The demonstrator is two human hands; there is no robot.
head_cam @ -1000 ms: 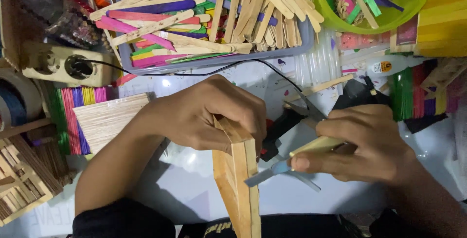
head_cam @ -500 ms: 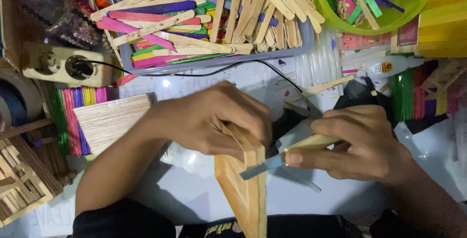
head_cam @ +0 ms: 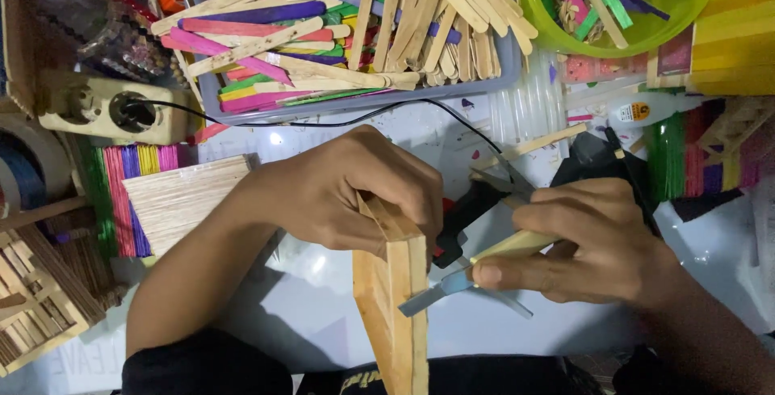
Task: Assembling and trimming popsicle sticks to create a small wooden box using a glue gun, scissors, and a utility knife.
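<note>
My left hand [head_cam: 347, 193] grips the top of a panel of glued wooden craft sticks [head_cam: 393, 306], held upright near my body. In my right hand [head_cam: 585, 245] is a utility knife with a yellow handle [head_cam: 476, 270]; its grey blade tip rests against the panel's right edge. A black glue gun [head_cam: 468, 217] lies on the white table just behind both hands, partly hidden by them.
A grey tray [head_cam: 508, 60] of plain and coloured craft sticks sits at the back, a green bowl [head_cam: 638, 35] of sticks at back right. A beige power strip [head_cam: 105, 108], coloured stick bundles [head_cam: 133, 173] and a stick lattice [head_cam: 36, 306] lie left. Yellow and green sticks [head_cam: 726, 31] lie right.
The knife blade has slid down and left along the panel's right edge. My left hand has shifted slightly on the panel's top.
</note>
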